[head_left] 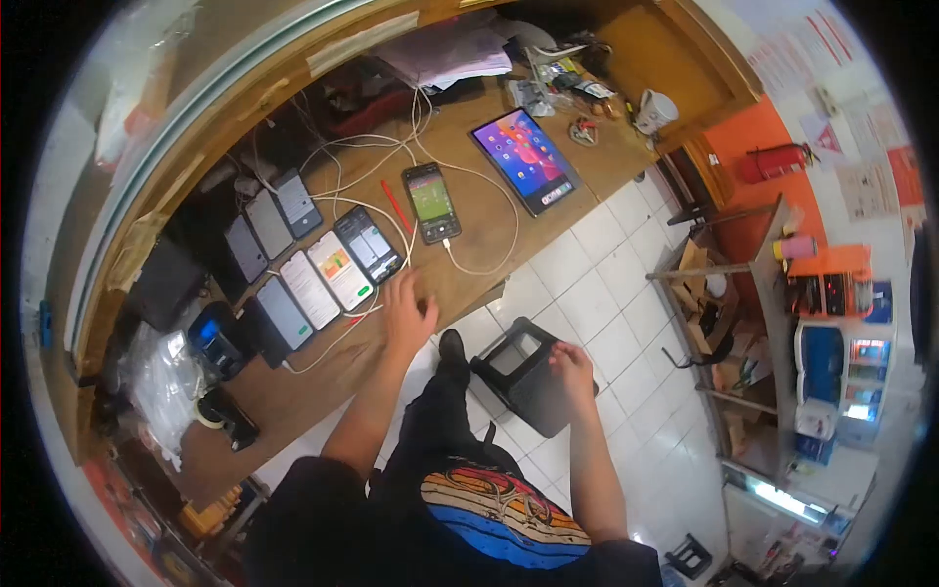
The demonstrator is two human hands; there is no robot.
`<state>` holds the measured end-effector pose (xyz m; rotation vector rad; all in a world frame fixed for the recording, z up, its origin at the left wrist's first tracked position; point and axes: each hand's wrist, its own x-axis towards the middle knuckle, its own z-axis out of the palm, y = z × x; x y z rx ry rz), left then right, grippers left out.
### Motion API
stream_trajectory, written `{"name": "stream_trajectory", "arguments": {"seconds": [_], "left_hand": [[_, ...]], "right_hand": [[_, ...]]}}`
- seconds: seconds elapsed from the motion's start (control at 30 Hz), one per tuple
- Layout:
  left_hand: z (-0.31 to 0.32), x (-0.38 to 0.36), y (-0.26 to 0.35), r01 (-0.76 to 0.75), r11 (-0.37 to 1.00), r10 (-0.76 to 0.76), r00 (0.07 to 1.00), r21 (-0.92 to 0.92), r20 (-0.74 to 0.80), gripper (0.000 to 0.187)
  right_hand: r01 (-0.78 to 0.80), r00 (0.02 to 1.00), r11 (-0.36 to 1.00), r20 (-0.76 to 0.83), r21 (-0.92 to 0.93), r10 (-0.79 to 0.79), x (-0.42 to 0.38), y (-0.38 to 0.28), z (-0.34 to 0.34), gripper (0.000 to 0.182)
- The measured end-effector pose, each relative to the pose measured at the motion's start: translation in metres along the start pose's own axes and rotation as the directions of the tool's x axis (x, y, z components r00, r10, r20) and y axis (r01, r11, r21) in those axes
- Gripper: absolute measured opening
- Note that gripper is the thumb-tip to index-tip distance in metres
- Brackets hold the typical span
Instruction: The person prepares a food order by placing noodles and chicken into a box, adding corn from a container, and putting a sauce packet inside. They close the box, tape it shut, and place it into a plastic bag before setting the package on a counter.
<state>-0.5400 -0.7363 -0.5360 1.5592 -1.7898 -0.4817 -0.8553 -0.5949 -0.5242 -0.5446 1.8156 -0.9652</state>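
Observation:
My left hand (406, 315) rests flat with fingers apart on the wooden counter (469, 220), just below a row of phones (328, 274) lying side by side with lit screens. My right hand (570, 365) grips the far edge of a black plastic stool (523, 377) standing on the tiled floor beside my leg. A single phone (431, 202) with a green screen lies further up the counter, plugged into a white cable (484, 264). A tablet (525, 159) with a colourful screen lies to its right.
White cables (362, 157) loop across the counter. A red pen (395, 205) lies between the phones. Papers (445, 54), a white cup (653, 110) and clutter sit at the back. A shelf unit (763, 323) and a red fire extinguisher (778, 159) stand at the right.

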Motion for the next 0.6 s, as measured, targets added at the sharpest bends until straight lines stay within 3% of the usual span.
{"name": "stream_trajectory", "arguments": {"seconds": [0.13,0.27,0.37,0.47,0.57,0.6], "left_hand": [[0.046,0.091,0.009,0.0,0.998,0.009,0.991,0.068,-0.133,0.052],[0.068,0.122,-0.007,0.138,0.954,-0.133,0.99,0.266,-0.036,0.059],[0.063,0.136,-0.001,0.203,0.945,-0.203,0.979,0.256,-0.029,0.063],[0.066,0.131,-0.009,0.218,0.962,-0.217,0.976,0.163,-0.026,0.068],[0.069,0.113,-0.016,0.217,0.967,-0.225,0.973,0.135,0.048,0.074],[0.07,0.106,-0.02,0.217,0.966,-0.229,0.97,0.14,0.079,0.077]], "right_hand": [[0.278,0.942,0.935,-0.128,-0.222,-0.311,0.128,-0.042,0.009,0.025],[0.37,0.79,0.826,-0.325,-0.424,-0.52,0.23,-0.116,0.033,0.028],[0.402,0.701,0.761,-0.363,-0.508,-0.613,0.302,-0.147,0.04,0.028],[0.407,0.687,0.664,-0.269,-0.627,-0.675,0.362,-0.156,0.036,0.031],[0.256,0.685,0.612,-0.307,-0.748,-0.661,0.385,-0.167,0.052,0.037],[0.224,0.703,0.672,-0.361,-0.706,-0.613,0.384,-0.175,0.061,0.038]]}}
